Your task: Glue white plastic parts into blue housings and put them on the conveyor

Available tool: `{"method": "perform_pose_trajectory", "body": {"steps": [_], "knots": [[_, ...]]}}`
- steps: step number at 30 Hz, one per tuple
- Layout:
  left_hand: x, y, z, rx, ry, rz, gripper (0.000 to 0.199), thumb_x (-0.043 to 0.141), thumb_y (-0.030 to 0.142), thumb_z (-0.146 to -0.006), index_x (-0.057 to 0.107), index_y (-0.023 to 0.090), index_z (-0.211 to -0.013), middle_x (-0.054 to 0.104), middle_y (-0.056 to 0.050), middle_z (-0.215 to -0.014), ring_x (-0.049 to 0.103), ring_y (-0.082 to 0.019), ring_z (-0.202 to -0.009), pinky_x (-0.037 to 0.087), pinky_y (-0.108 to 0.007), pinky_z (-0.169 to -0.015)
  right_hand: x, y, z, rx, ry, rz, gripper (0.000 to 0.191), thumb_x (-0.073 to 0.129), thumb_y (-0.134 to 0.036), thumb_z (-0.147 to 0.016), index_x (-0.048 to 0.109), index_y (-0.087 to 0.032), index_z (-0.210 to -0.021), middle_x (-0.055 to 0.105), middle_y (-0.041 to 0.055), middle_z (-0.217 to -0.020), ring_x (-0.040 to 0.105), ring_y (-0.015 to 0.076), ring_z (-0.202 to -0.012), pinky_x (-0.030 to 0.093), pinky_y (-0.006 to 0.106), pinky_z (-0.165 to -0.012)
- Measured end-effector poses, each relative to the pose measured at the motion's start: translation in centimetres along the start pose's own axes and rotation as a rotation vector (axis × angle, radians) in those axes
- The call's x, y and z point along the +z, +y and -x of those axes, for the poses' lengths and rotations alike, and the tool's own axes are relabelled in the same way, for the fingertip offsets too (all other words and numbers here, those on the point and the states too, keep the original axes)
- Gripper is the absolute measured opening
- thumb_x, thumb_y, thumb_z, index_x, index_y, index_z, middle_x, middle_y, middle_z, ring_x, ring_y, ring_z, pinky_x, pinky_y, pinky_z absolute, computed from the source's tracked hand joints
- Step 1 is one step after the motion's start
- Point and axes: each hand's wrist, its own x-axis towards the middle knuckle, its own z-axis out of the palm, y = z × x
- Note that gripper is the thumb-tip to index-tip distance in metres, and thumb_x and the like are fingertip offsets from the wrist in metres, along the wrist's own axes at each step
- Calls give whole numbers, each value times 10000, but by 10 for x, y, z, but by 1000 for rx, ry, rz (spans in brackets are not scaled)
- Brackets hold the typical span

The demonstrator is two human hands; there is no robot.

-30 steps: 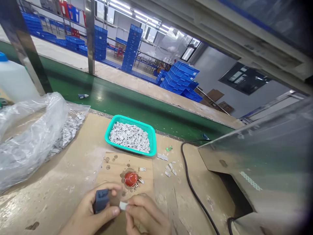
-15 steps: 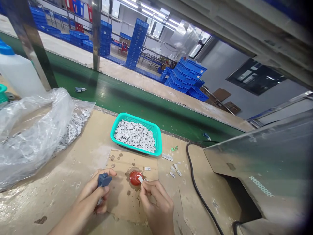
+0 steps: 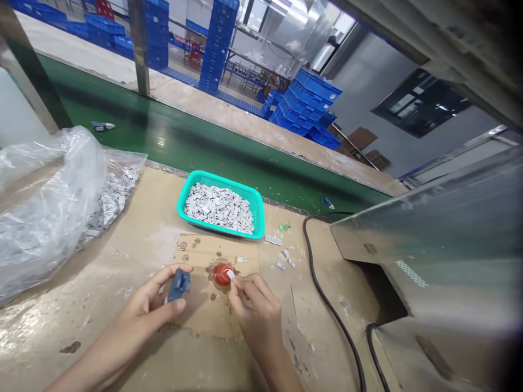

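From where I stand, both hands work low over the tabletop (image 3: pixel 134 258), either side of a red dish (image 3: pixel 219 276) on a cardboard sheet (image 3: pixel 204 318). The left hand (image 3: pixel 153 302) is left of the dish, its forearm slanting up from the lower left, index finger stretched over the top and thumb below; its grip is closed around a blue-grey plastic housing (image 3: pixel 178 285). The right hand (image 3: pixel 258 305) reaches in from the dish's lower right, knuckles up, thumb and fingertips pinching a small light-grey plastic piece (image 3: pixel 231 274) at the dish's right side. I can't tell whether the piece touches the dish. Beyond the dish sits a turquoise basket (image 3: pixel 262 218) of similar pieces; a clear plastic bag (image 3: pixel 53 218) lies well to its left, and a black cable (image 3: pixel 318 283) curves to its right.
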Motion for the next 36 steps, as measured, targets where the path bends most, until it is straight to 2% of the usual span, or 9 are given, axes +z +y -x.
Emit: {"method": "perform_pose_trajectory", "body": {"steps": [2,5,7,12,17,21,25,30,36], "knots": [[-1,-1,0,12,-22,-88,452,637,327,-642,536,251,-1076,558,-16,-866,468,-145,-725,348,-236,-614,-1,0,0,-3,-14,-6,177,458,-83,-771,563,-147,-643,492,8,-593,450,84,-519,396,191,-485],[-3,-3,-2,18,-153,-136,488,578,359,-702,450,257,-1161,526,9,-723,418,-105,-574,327,-233,-550,-1,0,0,-16,-24,-7,174,458,-81,-772,547,-146,-638,483,7,-594,449,86,-525,392,190,-487],[-4,-5,-4,74,-228,-119,433,517,365,-753,412,261,-1160,526,12,-712,424,-103,-566,332,-233,-554,0,0,-1,-24,-31,0,165,464,-86,-774,545,-147,-644,474,5,-589,440,88,-522,384,193,-481],[-9,-9,-7,173,-237,-170,207,462,349,-795,493,239,-968,539,-15,-869,480,-119,-670,358,-240,-616,0,-2,-2,-13,-36,16,179,464,-97,-778,534,-154,-623,444,-8,-566,412,83,-489,371,194,-457],[-8,-8,-6,266,-188,-258,222,534,267,-753,552,266,-974,488,-12,-1091,411,-179,-1031,287,-269,-868,-8,-9,-6,-12,18,-46,123,490,-77,-759,564,-148,-691,500,8,-609,464,84,-526,402,182,-476],[-5,-7,-4,153,-211,-124,296,526,301,-759,501,271,-1052,508,-4,-883,476,-148,-815,329,-270,-750,-11,-12,-10,-23,28,-75,117,500,-85,-751,568,-158,-689,516,6,-611,480,87,-534,415,191,-475],[-5,-6,-3,57,-244,61,304,475,370,-790,491,247,-1067,481,11,-685,430,-113,-637,310,-237,-605,-10,-8,-11,-23,25,-87,103,504,-88,-750,570,-161,-717,528,14,-629,499,100,-557,430,207,-487],[-6,-2,-4,58,-143,-9,353,607,335,-699,541,241,-1032,520,-6,-842,435,-109,-684,319,-226,-631,-13,0,-11,-46,43,-84,106,524,-71,-747,562,-168,-730,537,19,-650,502,107,-577,429,220,-505],[-5,-2,-4,43,-319,-46,381,554,329,-739,501,271,-1113,457,5,-826,452,-68,-545,332,-229,-535,-16,2,-14,-45,-1,-142,99,534,-54,-743,565,-148,-736,529,23,-654,495,99,-579,419,211,-504]]}}
